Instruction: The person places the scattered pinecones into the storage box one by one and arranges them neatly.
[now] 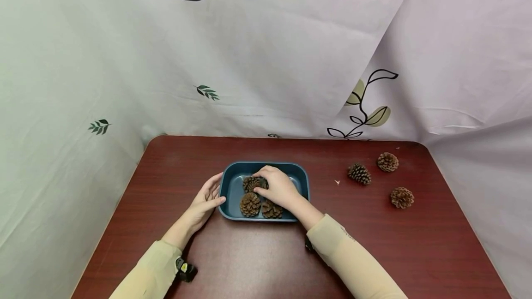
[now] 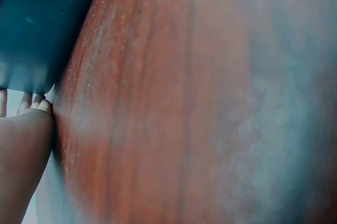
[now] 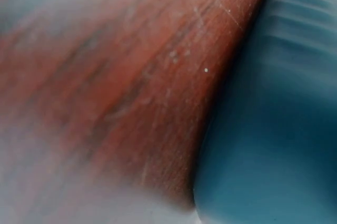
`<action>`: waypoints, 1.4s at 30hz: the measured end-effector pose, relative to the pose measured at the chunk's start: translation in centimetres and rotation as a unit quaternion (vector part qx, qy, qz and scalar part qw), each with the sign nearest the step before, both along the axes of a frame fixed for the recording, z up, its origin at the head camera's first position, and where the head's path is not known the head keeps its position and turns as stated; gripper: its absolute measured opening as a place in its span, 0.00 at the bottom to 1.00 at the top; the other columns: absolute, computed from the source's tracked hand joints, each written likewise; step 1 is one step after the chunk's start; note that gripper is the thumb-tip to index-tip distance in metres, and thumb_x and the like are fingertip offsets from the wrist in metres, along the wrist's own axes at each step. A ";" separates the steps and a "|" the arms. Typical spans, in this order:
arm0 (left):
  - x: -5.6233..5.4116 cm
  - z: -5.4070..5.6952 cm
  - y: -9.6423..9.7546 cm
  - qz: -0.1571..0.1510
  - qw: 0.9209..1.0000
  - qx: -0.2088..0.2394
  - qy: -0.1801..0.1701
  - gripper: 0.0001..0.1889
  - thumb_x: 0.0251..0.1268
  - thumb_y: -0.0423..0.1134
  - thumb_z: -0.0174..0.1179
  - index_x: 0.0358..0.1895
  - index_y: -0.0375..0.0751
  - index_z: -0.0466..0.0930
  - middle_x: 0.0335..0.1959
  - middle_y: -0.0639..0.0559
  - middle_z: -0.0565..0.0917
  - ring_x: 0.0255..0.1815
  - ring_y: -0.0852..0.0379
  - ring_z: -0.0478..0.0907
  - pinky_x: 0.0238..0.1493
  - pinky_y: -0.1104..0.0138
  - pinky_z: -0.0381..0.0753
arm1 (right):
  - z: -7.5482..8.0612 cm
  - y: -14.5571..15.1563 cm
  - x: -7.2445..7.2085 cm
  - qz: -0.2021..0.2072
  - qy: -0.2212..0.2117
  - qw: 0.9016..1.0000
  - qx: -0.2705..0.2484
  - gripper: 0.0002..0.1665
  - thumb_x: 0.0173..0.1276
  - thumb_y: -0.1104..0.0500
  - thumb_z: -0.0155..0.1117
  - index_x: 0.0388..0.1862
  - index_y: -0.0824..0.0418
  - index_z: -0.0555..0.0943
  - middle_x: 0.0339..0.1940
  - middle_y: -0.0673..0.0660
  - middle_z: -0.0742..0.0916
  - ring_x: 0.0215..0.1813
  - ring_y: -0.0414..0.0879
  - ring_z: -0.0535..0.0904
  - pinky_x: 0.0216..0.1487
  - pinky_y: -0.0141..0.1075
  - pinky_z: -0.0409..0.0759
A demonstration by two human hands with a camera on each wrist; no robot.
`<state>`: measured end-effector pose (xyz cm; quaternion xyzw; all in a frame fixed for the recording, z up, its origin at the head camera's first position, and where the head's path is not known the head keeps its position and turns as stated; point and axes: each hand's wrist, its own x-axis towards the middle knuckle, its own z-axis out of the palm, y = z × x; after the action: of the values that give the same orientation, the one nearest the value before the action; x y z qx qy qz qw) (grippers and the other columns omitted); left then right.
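Observation:
A dark blue rectangular tray (image 1: 232, 211) rests on the table with pine cones inside. My left hand (image 1: 203, 204) holds its left end, thumb at the rim and fingers along the outer wall; in the left wrist view the fingertips (image 2: 42, 104) meet the tray's wall (image 2: 47, 29). Reaching over the right side, my right hand (image 1: 277, 187) pinches a pine cone (image 1: 250, 183) at the back of the tray, partly hidden by the fingers. In front of it lie two more pine cones, one on the left (image 1: 250, 204) and one on the right (image 1: 271, 209).
On the table's right side lie three loose pine cones: an elongated one (image 1: 359, 174), a rounder one (image 1: 388, 162) near the back edge and another (image 1: 402, 197) closer. A small pale scrap (image 1: 337, 182) lies between them and the tray. White cloth (image 1: 266, 59) hangs behind the reddish-brown table (image 1: 249, 262).

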<state>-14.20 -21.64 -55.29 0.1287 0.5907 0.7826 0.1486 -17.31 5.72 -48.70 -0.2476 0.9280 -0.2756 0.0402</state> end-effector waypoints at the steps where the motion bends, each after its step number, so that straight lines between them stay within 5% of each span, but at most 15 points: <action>1: 0.0 0.0 0.0 0.000 1.000 0.001 -0.001 0.41 0.74 0.21 0.57 0.85 0.35 0.49 0.74 0.68 0.70 0.74 0.75 0.69 0.70 0.79 0.74 | 0.0 0.0 0.0 0.000 0.001 1.000 0.003 0.23 0.73 0.52 0.75 0.64 0.57 0.86 0.62 0.56 0.87 0.65 0.53 0.84 0.65 0.48 0.84; 13: 0.1 0.1 0.0 0.003 1.000 0.006 -0.008 0.41 0.73 0.21 0.58 0.85 0.35 0.49 0.73 0.69 0.71 0.73 0.75 0.71 0.69 0.79 0.75 | 0.4 0.0 0.3 -0.010 0.009 1.000 -0.014 0.24 0.73 0.53 0.75 0.64 0.57 0.86 0.62 0.56 0.87 0.64 0.53 0.84 0.64 0.48 0.85; 20: 0.1 0.1 0.0 0.000 1.000 0.002 -0.008 0.42 0.73 0.21 0.57 0.85 0.32 0.46 0.74 0.68 0.70 0.74 0.76 0.70 0.69 0.79 0.75 | 1.9 0.7 0.7 -0.015 0.038 0.998 -0.052 0.24 0.72 0.53 0.76 0.64 0.57 0.86 0.62 0.55 0.87 0.64 0.53 0.84 0.64 0.49 0.85; 30: 0.1 0.2 0.0 0.001 1.000 0.000 -0.001 0.43 0.72 0.20 0.58 0.85 0.33 0.47 0.74 0.68 0.70 0.74 0.76 0.70 0.69 0.79 0.74 | 4.8 3.3 0.7 -0.030 0.095 0.991 -0.095 0.23 0.69 0.58 0.78 0.62 0.57 0.87 0.59 0.54 0.88 0.63 0.52 0.84 0.64 0.50 0.85; 42: 0.1 0.4 0.1 0.010 1.000 -0.008 -0.008 0.44 0.71 0.21 0.60 0.85 0.31 0.47 0.73 0.68 0.70 0.73 0.77 0.70 0.70 0.80 0.72 | 6.2 7.7 0.2 -0.070 0.124 0.981 -0.129 0.23 0.69 0.59 0.78 0.62 0.56 0.87 0.59 0.55 0.88 0.65 0.53 0.83 0.67 0.53 0.83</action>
<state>-14.06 -21.51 -54.91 0.1153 0.5973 0.7801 0.1461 -17.11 13.47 -42.53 -0.2175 0.8973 -0.3626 -0.1265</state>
